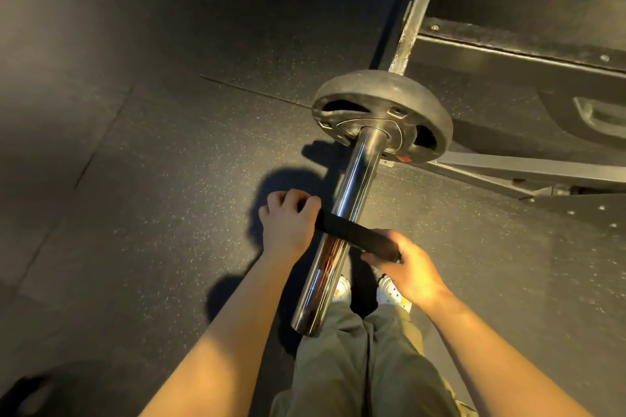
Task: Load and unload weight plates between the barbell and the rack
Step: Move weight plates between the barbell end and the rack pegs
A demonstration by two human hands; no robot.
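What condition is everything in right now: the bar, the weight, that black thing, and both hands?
Chrome barbell sleeve: holds one plate, outer end bare.
Black rubber weight plate: loaded, pushed inward.
Black collar clamp: across the sleeve, far from plate.
Left hand: gripping clamp handle.
Right hand: gripping other handle.

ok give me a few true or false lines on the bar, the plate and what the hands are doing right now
1. One weight plate sits on the barbell sleeve. True.
2. The left hand rests flat on the plate. False: it grips one end of a black strap, clear of the plate.
3. The strap crosses over the sleeve. True.
4. The right hand hangs empty. False: it grips the strap's other end.
5. The sleeve between strap and plate is packed with plates. False: it is bare chrome.
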